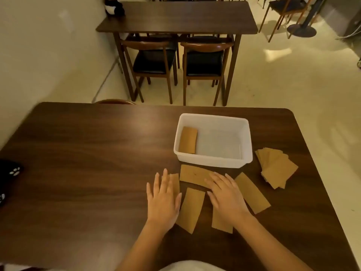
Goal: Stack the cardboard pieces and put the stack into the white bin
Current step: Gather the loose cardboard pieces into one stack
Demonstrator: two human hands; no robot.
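Several brown cardboard strips lie loose on the dark wooden table [78, 163] in front of the white bin [214, 160]. One strip [192, 175] lies crosswise just below the bin; another strip [191, 209] lies between my hands; a third strip [253, 192] angles off to the right. My left hand [163, 200] rests flat, fingers spread, over the left-most strip [175, 182]. My right hand [226, 194] lies flat, its fingers on the crosswise strip, covering part of a lower strip [221, 223]. One cardboard piece [188, 139] lies inside the bin at its left.
A fanned pile of cardboard pieces [277, 167] sits right of the bin near the table's right edge. A dark object with white paw prints [9, 173] lies at the left edge. Beyond stand another table [175, 18] and two chairs [154, 61].
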